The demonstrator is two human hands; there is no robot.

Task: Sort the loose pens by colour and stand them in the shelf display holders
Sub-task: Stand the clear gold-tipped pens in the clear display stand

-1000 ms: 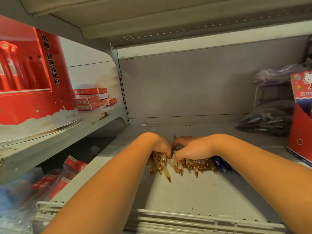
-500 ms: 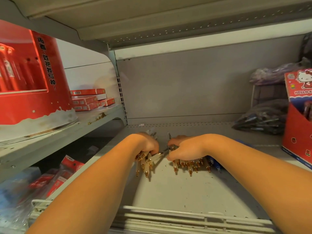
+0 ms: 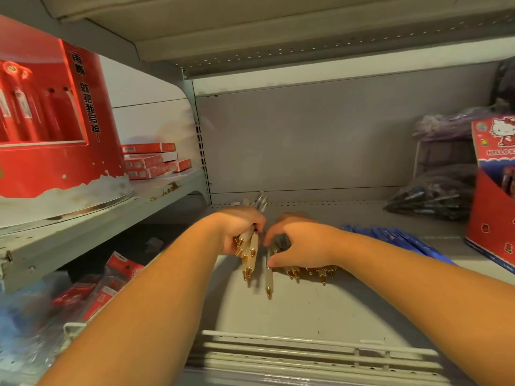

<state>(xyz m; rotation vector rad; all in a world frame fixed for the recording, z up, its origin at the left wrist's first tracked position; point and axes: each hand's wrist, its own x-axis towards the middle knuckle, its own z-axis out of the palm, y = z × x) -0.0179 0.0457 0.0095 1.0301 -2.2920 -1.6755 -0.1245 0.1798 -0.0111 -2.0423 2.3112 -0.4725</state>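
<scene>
Matte grey metal shelf (image 3: 320,310) — left hand (image 3: 239,227) grips frosted, gold-tipped pens (image 3: 253,246).

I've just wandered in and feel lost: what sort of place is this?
Probably a stationery shop, at its stock shelves. Grey metal shelves carry a red pen display stand, stacked red boxes and a Hello Kitty display box, while the left hand grips a bunch of pens.

Head-worn wide-angle view, forward and down, close over shelf (image 3: 306,310)
</scene>
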